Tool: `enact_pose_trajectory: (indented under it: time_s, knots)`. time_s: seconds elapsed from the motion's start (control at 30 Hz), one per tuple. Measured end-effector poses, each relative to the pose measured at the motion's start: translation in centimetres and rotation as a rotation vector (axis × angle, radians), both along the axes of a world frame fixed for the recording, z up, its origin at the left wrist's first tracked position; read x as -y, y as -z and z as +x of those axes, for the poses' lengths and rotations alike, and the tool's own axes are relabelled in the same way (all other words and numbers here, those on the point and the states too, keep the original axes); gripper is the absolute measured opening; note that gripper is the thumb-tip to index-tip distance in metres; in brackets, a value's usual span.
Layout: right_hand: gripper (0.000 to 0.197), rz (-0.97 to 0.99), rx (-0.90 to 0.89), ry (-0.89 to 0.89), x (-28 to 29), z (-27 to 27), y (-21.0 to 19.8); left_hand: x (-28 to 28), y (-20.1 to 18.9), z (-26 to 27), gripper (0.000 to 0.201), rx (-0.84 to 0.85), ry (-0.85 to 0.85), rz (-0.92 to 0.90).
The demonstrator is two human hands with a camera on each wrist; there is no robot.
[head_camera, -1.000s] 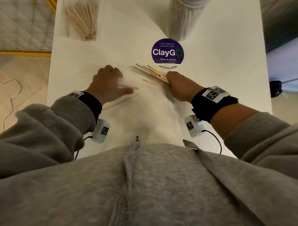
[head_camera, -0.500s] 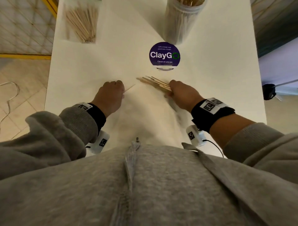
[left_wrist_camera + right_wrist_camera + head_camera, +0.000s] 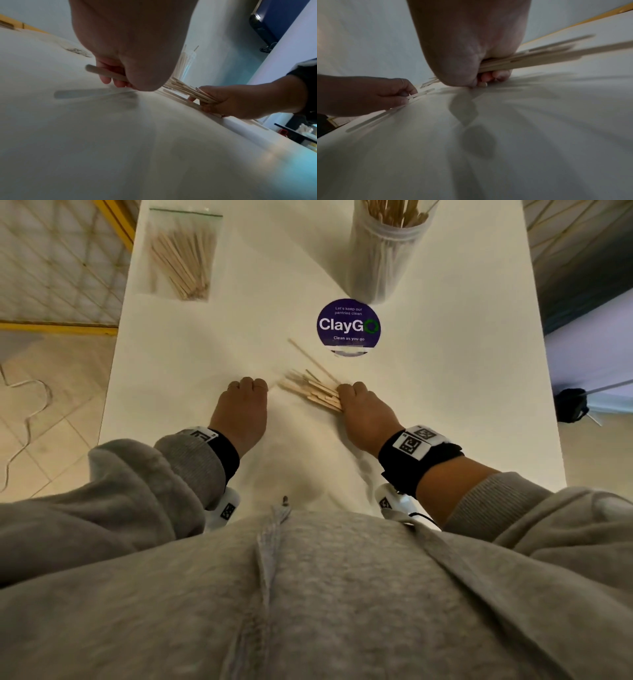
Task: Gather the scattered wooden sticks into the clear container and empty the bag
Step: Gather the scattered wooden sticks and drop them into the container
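Note:
On the white table (image 3: pixel 462 371) my right hand (image 3: pixel 349 392) grips a fanned bundle of flat wooden sticks (image 3: pixel 311 393) low over the surface; one stick (image 3: pixel 313 361) juts toward the far side. The right wrist view shows the bundle (image 3: pixel 539 56) clamped under curled fingers. My left hand (image 3: pixel 248 385) sits just left of the bundle with its fingers curled round a single stick (image 3: pixel 106 73). The clear container (image 3: pixel 387 251), holding several upright sticks, stands at the far right. A clear zip bag (image 3: pixel 181 254) with several sticks lies at the far left.
A round purple "ClayGo" sticker (image 3: pixel 348 326) lies between the hands and the container. The table's left edge borders a tiled floor (image 3: pixel 51 405) with a white cable. A dark object (image 3: pixel 570 405) sits off the right edge.
My left hand picked a loose stick off the table and moved right toward the bundle. The right hand kept its grip on the bundle, which now fans out more.

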State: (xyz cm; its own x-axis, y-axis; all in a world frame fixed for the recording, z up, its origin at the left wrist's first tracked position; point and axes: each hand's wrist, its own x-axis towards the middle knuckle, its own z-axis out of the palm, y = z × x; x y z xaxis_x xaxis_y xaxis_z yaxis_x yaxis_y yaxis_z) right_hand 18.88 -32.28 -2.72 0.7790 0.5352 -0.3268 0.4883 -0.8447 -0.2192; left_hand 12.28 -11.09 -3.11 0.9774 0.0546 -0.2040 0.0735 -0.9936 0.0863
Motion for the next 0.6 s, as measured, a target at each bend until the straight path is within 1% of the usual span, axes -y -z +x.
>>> enact_pose_trajectory:
  time_s: [0.07,0.13,0.2,0.27,0.33,0.37,0.4,0.47,0.5,0.53,0.6]
  knots:
    - [0.033,0.034,-0.049,0.037,0.3,0.4,-0.3,-0.1,-0.3,0.3,0.032,-0.01,-0.113,-0.102]
    - [0.024,0.103,-0.142,0.157,0.6,1.5,-1.1,-0.4,-0.6,1.1,0.027,0.025,-0.237,-0.233]
    - [0.015,0.18,-0.232,0.303,1.4,2.7,-2.0,-0.4,-1.7,2.3,0.028,0.041,-0.332,-0.407]
    - [0.011,0.299,-0.339,0.435,2.1,3.6,-2.7,-0.1,-3.1,3.6,0.032,0.027,-0.414,-0.559]
    - [0.008,0.467,-0.447,0.582,2.4,4.0,-3.5,0.6,-4.2,4.9,0.032,0.02,-0.467,-0.665]
    - [0.011,0.507,-0.45,0.62,2.3,4.2,-3.6,1.0,-4.6,5.3,0.028,0.03,-0.495,-0.717]
    - [0.017,0.506,-0.405,0.617,2.0,4.6,-3.7,1.5,-4.9,5.6,0.022,0.036,-0.536,-0.796]
    - [0.021,0.433,-0.258,0.536,0.9,5.8,-3.6,2.2,-5.1,5.8,0.012,0.042,-0.636,-1.038]
    - [0.022,0.401,-0.207,0.505,0.1,6.4,-3.3,2.4,-5.2,5.8,0.015,0.025,-0.698,-1.161]
    - [0.027,0.377,-0.19,0.493,-0.8,6.9,-3.0,2.5,-5.3,5.6,0.021,-0.004,-0.75,-1.231]
    - [0.032,0.355,-0.189,0.472,-2.6,7.9,-2.2,2.7,-4.9,5.1,0.025,-0.02,-0.801,-1.232]
